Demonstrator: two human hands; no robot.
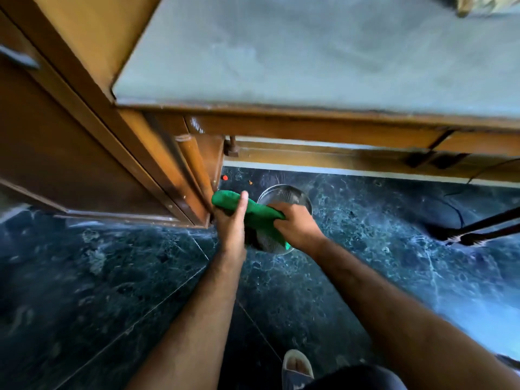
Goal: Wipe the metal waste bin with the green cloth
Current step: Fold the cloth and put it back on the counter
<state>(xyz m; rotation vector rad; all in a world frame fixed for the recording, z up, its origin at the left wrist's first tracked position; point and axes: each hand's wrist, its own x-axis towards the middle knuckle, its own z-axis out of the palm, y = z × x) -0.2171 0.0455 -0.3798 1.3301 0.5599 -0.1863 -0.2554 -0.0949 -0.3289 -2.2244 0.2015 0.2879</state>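
Both hands gripped the green cloth (pixel 253 213), left hand (pixel 230 220) and right hand (pixel 295 225) pressing it over the metal waste bin (pixel 284 197) tilted above the dark floor (pixel 112 277)

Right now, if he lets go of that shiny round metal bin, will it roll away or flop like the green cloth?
The shiny round metal waste bin looks tipped on its side, so it would probably roll on the smooth dark marble floor. It keeps its round shape, so it is likely stiff. The green cloth sags over it between the left hand and right hand, so probably floppy.
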